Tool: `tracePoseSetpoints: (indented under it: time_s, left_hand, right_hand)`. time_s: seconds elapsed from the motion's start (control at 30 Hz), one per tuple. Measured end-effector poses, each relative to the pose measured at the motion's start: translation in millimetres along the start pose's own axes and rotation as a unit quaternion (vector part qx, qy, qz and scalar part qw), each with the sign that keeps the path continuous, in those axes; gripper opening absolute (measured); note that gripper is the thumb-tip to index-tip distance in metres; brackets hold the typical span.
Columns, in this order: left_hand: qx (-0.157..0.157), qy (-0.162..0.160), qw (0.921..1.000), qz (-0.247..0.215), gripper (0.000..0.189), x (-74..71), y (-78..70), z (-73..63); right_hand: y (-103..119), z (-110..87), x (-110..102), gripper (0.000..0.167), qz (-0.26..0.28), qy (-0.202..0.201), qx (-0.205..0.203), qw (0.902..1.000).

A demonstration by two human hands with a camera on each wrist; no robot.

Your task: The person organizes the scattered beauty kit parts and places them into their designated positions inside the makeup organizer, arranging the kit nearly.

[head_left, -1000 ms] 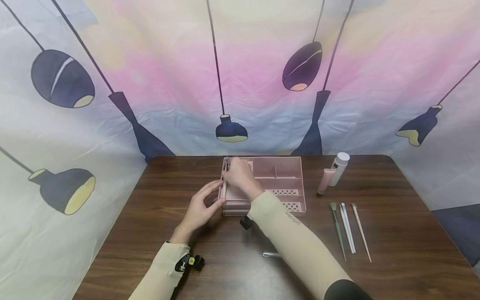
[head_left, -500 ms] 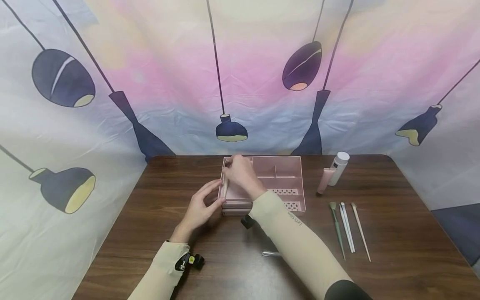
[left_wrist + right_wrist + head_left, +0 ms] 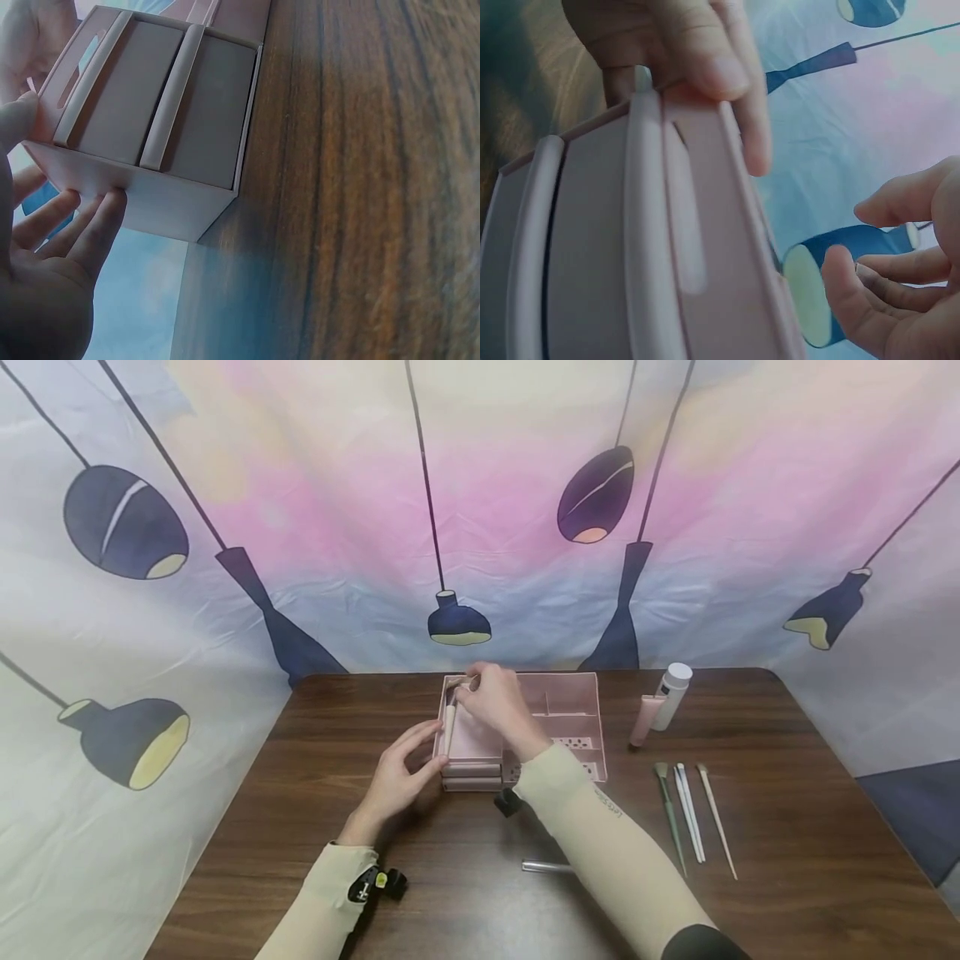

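Observation:
A pink desktop organizer (image 3: 476,742) with two drawers (image 3: 210,105) under its left tray stands at the back of the table. My left hand (image 3: 397,777) grips its front left corner, thumb at the front edge and fingers on the outer side wall. Inside the left tray, a pale-handled makeup brush (image 3: 450,731) lies along the left wall, bristle end at the back. My right hand (image 3: 491,697) is over the back of that tray, beside the brush head. In the right wrist view its thumb (image 3: 840,274) and index finger stand apart with nothing between them.
To the right stand a white bottle (image 3: 673,697) and a pink squeeze tube (image 3: 647,722). Nearer lie a green-handled brush (image 3: 671,814), two white sticks (image 3: 690,814) and a pale brush (image 3: 717,822). A small clear tube (image 3: 546,866) lies partly under my right forearm. A printed cloth hangs behind.
My right hand has let go of the brush by the left wall and shifted slightly up and to the right. The left hand stays at the organizer's corner.

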State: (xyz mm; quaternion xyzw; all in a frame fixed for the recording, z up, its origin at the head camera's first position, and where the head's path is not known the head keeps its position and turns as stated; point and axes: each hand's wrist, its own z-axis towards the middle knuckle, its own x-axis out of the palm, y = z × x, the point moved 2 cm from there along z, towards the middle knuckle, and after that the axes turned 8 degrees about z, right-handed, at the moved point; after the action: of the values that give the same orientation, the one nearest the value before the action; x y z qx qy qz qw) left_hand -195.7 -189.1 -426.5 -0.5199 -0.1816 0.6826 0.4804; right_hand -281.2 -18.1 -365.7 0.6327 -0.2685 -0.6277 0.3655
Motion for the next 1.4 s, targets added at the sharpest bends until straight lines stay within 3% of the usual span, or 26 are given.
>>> tracePoseSetpoints:
  time_s: [0.47, 0.67, 1.4]
  left_hand:
    - [-0.006, 0.005, 0.9997, 0.021, 0.050, 0.7, 0.8, 0.0]
    - [-0.006, 0.002, 0.9996, 0.028, 0.050, -0.6, 1.0, -0.1]
    - [-0.011, 0.010, 0.9999, -0.002, 0.050, -0.1, 3.1, 0.6]
  right_hand:
    - [-9.2, -22.8, -45.1, 0.041, -0.029, -0.034, -0.060, 0.9972]
    - [-15.8, -30.4, -63.9, 0.042, -0.015, -0.044, -0.076, 0.9960]
    - [-56.3, -53.1, -108.8, 0.041, -0.013, -0.077, -0.062, 0.9950]
